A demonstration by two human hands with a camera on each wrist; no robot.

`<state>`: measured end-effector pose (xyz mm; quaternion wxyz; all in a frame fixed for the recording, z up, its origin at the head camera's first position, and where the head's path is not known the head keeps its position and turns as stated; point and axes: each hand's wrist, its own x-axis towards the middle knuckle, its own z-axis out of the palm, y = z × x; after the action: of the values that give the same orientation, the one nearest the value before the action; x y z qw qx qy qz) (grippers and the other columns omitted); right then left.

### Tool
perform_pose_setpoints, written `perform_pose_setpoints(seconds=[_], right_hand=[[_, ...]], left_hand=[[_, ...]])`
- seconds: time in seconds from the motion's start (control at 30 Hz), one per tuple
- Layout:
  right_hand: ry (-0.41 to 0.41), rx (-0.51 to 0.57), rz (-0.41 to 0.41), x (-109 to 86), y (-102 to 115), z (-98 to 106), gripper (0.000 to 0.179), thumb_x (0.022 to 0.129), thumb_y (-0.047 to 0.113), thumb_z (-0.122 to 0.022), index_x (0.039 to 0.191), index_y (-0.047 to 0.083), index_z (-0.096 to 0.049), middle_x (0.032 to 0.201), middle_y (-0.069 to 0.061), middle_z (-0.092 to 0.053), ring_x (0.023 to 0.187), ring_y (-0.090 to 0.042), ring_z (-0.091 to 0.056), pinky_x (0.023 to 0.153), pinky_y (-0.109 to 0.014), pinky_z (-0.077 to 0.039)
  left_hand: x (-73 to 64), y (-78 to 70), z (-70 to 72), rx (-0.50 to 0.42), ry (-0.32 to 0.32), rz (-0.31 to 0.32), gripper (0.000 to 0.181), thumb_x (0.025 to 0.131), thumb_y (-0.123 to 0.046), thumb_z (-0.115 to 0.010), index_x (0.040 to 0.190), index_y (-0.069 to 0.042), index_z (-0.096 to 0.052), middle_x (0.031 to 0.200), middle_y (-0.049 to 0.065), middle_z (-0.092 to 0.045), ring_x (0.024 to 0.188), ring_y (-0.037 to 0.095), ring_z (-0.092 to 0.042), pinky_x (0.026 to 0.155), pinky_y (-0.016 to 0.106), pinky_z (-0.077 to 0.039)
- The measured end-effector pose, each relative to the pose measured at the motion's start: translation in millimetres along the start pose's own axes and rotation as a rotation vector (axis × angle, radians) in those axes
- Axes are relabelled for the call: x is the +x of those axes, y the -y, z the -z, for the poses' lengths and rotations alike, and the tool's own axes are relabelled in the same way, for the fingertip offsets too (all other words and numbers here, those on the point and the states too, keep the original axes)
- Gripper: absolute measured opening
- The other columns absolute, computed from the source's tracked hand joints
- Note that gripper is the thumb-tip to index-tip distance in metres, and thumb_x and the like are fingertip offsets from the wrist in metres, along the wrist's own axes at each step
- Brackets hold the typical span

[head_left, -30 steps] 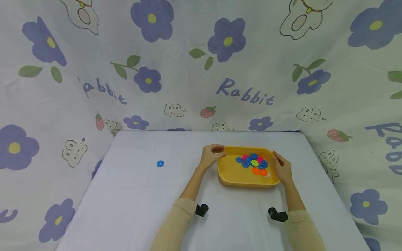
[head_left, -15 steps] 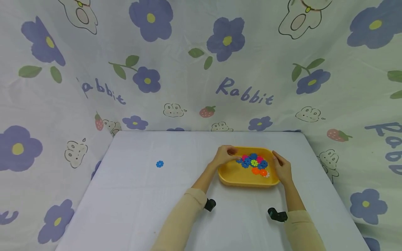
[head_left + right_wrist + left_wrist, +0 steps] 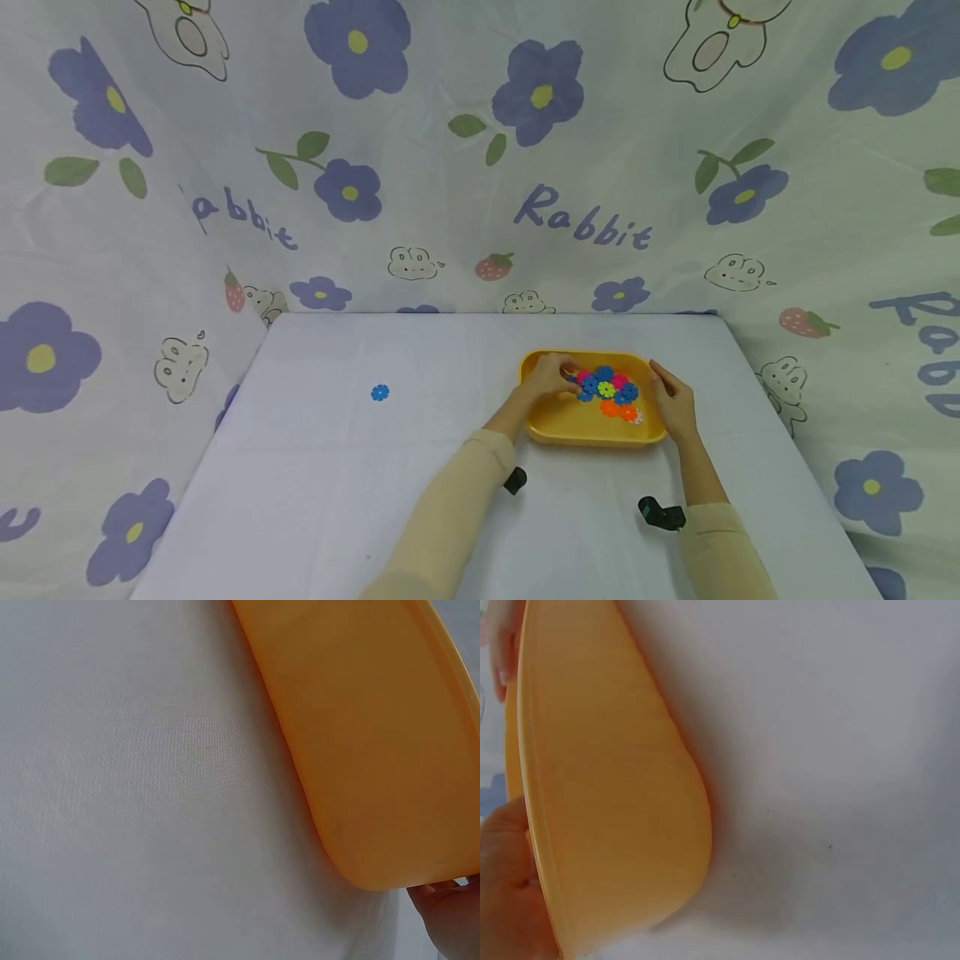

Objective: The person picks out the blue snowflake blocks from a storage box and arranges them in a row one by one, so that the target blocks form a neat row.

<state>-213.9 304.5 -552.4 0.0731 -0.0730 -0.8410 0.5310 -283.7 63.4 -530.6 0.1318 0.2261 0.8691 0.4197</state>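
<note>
A yellow tray (image 3: 592, 435) stands on the white table, holding a cluster of small notched plastic discs: blue (image 3: 604, 373), pink, yellow-green (image 3: 606, 389), orange (image 3: 627, 412) and white. My left hand (image 3: 546, 379) reaches over the tray's left side, its thumb and fingers apart at a blue disc on the cluster's left edge. In the left wrist view, part of that hand (image 3: 510, 877) shows behind the tray wall (image 3: 615, 772). My right hand (image 3: 675, 402) holds the tray by its right rim; its fingers partly show at the tray's end in the right wrist view.
One lone blue disc (image 3: 380, 392) lies on the table, left of the tray. Cloth with printed flowers and rabbits (image 3: 570, 225) hangs behind and beside the table (image 3: 315, 483). Black wrist cameras (image 3: 662, 513) stick out from both sleeves.
My left hand has left the tray's left rim and moved right, into the tray up to the discs. The right hand keeps its hold, and the tray stays in place.
</note>
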Motion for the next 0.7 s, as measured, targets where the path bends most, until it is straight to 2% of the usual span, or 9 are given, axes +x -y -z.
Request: perform_pose_setpoints(seconds=[0.17,0.27,0.37,0.57,0.63,0.7], right_hand=[[0.004,-0.004,-0.015,0.9,0.2,0.0,0.047,0.102,0.030,-0.037,0.141,0.005,-0.041,0.145,-0.014,-0.040,0.135,-0.030,-0.034,0.107,-0.032,-0.032],[0.000,0.000,-0.020,1.3,0.7,-0.5,0.047,0.102,0.030,-0.037,0.141,0.005,-0.041,0.145,-0.014,-0.040,0.135,-0.029,-0.034,0.108,-0.036,-0.031],[0.000,0.007,-0.017,1.2,0.8,-1.0,0.047,0.102,0.031,-0.037,0.141,0.005,-0.042,0.145,-0.013,-0.040,0.135,-0.028,-0.035,0.107,-0.033,-0.032],[-0.001,0.020,-0.010,0.5,0.6,-0.9,0.047,0.101,0.031,-0.039,0.141,0.005,-0.042,0.145,-0.013,-0.041,0.135,-0.029,-0.035,0.100,-0.012,-0.033],[-0.002,0.020,-0.015,0.5,0.6,-0.8,0.048,0.101,0.032,-0.039,0.141,0.006,-0.042,0.145,-0.013,-0.041,0.135,-0.029,-0.035,0.101,-0.013,-0.033],[-0.003,0.017,-0.022,0.6,0.6,-0.7,0.048,0.101,0.032,-0.038,0.141,0.005,-0.042,0.145,-0.013,-0.041,0.135,-0.029,-0.035,0.104,-0.020,-0.033]], left_hand=[[3.9,2.4,-1.9,0.064,0.014,0.012,0.043,0.075,-0.013,-0.079,0.114,-0.001,-0.065,0.111,0.012,-0.066,0.097,0.022,-0.061,0.082,0.021,-0.049],[4.1,3.4,-3.6,0.111,0.026,0.038,0.044,0.076,-0.015,-0.079,0.116,-0.001,-0.065,0.112,0.010,-0.066,0.097,0.018,-0.059,0.084,0.020,-0.047],[3.0,3.5,-5.7,0.138,0.033,0.067,0.045,0.075,-0.015,-0.080,0.117,-0.003,-0.065,0.111,0.007,-0.067,0.097,0.016,-0.058,0.085,0.020,-0.047],[1.9,3.3,-12.5,0.235,0.039,0.068,0.044,0.073,-0.010,-0.080,0.114,-0.004,-0.067,0.106,0.005,-0.068,0.099,0.014,-0.060,0.086,0.018,-0.046],[2.1,3.2,-15.1,0.247,0.033,0.079,0.042,0.073,-0.007,-0.079,0.114,-0.003,-0.067,0.105,0.006,-0.068,0.097,0.014,-0.060,0.086,0.019,-0.047],[2.6,3.8,-17.6,0.269,0.017,0.083,0.039,0.073,-0.005,-0.078,0.110,-0.002,-0.069,0.103,0.007,-0.069,0.095,0.015,-0.060,0.084,0.021,-0.048]])
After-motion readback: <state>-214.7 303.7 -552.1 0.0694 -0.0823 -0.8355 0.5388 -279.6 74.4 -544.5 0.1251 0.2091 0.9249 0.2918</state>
